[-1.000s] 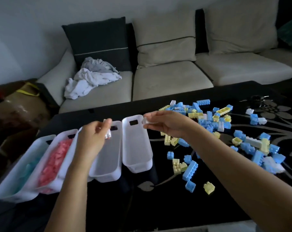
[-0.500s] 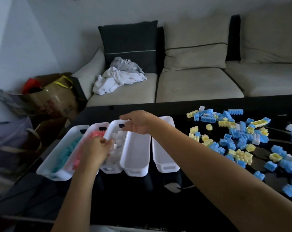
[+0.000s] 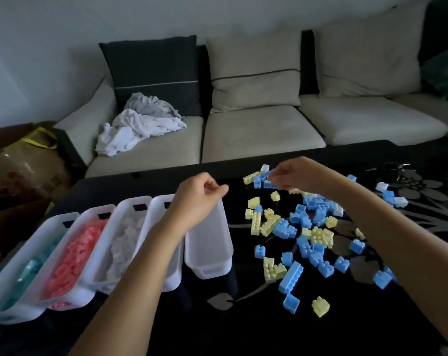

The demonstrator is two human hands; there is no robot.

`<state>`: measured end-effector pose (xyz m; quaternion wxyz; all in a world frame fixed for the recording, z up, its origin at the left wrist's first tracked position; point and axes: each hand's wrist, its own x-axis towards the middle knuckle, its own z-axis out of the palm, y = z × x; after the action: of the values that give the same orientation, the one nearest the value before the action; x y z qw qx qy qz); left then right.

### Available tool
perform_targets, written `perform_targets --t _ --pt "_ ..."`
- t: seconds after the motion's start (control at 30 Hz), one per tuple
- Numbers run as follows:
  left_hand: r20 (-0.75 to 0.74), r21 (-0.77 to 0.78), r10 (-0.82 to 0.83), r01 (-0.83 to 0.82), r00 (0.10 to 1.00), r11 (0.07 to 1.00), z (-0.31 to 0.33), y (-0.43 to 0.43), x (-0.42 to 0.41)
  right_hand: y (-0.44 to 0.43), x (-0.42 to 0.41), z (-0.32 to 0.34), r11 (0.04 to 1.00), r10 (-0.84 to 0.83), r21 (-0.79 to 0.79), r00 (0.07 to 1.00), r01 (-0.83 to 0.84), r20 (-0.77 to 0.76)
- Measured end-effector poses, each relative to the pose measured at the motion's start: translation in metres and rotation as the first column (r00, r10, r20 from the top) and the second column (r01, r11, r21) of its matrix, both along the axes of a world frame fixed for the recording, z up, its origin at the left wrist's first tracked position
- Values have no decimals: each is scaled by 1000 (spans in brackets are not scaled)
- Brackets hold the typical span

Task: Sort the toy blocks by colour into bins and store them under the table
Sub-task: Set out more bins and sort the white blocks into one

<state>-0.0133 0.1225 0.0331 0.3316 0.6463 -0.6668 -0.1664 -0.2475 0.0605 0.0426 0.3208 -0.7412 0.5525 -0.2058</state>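
**Q:** What are the hands doing?

**A:** The right hand (image 3: 302,176) is hanging over the far edge of the loose blocks (image 3: 317,235), fingers bent down onto a blue block (image 3: 270,185). I cannot tell whether they are gripping it. The left hand (image 3: 197,201) is hovering above the bins (image 3: 135,200), fingers curled, its back to the camera, so anything inside is hidden.

**Q:** How should the pick go?

**A:** Probably by taking one colour at a time and lifting straight up so nearby blocks are not scattering, then dropping it into an empty bin (image 3: 210,242).

**Q:** And the blocks?

**A:** They are studded, pale blue and yellow, and are lying spread across the black table (image 3: 243,330), right of five white bins. Three bins are holding teal, pink and white pieces.
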Motion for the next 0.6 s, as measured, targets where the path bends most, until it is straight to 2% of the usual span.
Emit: perform_targets --t 0.17,0.27,0.4,0.5,0.6 --pt "-22 102 -241 242 970 965 -11 -46 -68 -4 -86 -34 969 -240 -118 936 216 -256" --pt "-12 147 -340 338 940 930 -26 -70 -105 1 -106 -57 963 -269 -97 900 252 -344" --pt "35 199 -417 402 908 894 -46 -100 -154 2 -120 -83 964 -267 -110 898 244 -350" --pt "99 201 -414 390 905 899 -55 -117 -178 -2 -119 -96 971 -228 -152 901 184 -369" --pt "152 224 -406 369 901 902 -66 -130 -202 -3 -120 -101 953 -276 -213 906 215 -322"
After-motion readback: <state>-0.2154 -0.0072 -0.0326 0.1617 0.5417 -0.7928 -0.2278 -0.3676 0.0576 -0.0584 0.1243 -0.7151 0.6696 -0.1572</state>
